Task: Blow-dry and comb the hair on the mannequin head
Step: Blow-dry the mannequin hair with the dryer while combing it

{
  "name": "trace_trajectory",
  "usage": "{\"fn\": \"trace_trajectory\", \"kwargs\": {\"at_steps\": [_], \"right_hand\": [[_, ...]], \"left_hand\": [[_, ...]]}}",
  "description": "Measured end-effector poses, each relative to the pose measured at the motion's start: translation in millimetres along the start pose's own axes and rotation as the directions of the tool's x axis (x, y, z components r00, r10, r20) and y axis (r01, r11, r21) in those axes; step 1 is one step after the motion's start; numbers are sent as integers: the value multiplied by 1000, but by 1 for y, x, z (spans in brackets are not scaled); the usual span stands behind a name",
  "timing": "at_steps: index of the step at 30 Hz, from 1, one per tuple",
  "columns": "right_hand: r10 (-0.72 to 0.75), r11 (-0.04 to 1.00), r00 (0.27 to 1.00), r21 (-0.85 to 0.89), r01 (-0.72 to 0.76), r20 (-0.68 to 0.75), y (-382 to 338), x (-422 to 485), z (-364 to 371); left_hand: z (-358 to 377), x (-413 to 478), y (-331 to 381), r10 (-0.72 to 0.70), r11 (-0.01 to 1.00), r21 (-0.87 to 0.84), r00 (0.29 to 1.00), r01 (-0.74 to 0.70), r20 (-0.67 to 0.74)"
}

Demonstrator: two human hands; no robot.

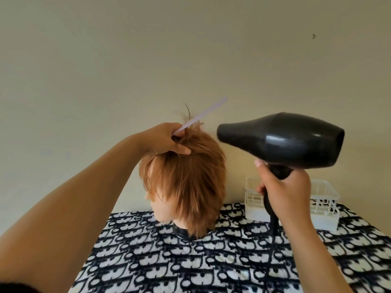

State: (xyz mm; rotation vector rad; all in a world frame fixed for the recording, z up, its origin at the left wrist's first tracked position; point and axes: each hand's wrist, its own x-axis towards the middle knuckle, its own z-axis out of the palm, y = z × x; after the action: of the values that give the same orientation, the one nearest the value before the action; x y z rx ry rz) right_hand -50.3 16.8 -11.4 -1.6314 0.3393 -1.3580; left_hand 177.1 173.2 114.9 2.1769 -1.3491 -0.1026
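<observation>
On the patterned cloth (211,261), the mannequin head (182,182) stands on its black base, face turned left.

Your left hand (167,139) rests on the crown, fingers curled round a lilac comb (203,116) whose tail points up and right, lifting a tuft of the ginger hair. Your right hand (284,193) grips the black hair dryer (281,138) by its handle, nozzle just beside the crown. A white basket (321,191) sits behind.

Legible markings: none found.
I read no brand or label on the hair dryer (283,138); the cloth (211,261) carries a black-and-white motif forming no legible word.
</observation>
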Motion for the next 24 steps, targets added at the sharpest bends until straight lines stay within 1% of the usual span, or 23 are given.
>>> {"fn": "trace_trajectory", "kwargs": {"at_steps": [1, 2, 4, 7, 9, 12, 14, 17, 19, 22, 24], "right_hand": [[22, 999, 999, 35, -23, 27, 0, 0, 1], [33, 999, 999, 34, -34, 36, 3, -1, 1], [8, 1000, 1000, -9, -8, 14, 6, -3, 0], [41, 998, 997, 50, -44, 69, 8, -6, 0], [11, 999, 1000, 35, -12, 16, 11, -7, -2], [46, 991, 997, 122, -54, 61, 12, -8, -2], [30, 994, 999, 104, -32, 17, 15, -10, -3], [47, 984, 998, 170, -52, 35, 16, -13, -3], [36, 988, 999, 147, -37, 6, 17, -15, -4], [48, 981, 998, 184, -55, 44, 17, -14, -5], [43, 986, 999, 160, -48, 34, 19, -15, -5]], "left_hand": [[1, 1, -1, -1, 1000, 1, 1000, 1, -7], [2, 1, -1, -3, 1000, -4, 1000, 3, -11], [1, 1, -1, 4, 1000, -15, 1000, -4, -17], [2, 1, -3, -2, 1000, -1, 1000, 2, -10], [1, 0, -2, 5, 1000, -4, 1000, -5, -13], [2, -2, -2, -6, 1000, -4, 1000, 6, -11], [2, -1, -2, -6, 1000, -21, 1000, 5, -13], [2, -1, -2, -11, 1000, -25, 1000, 11, -26], [2, -1, -1, -14, 999, -34, 1000, 13, -21], [2, -2, 0, -18, 999, -26, 1000, 18, -11], [1, -2, 1, -20, 999, -36, 1000, 20, -9]]}}
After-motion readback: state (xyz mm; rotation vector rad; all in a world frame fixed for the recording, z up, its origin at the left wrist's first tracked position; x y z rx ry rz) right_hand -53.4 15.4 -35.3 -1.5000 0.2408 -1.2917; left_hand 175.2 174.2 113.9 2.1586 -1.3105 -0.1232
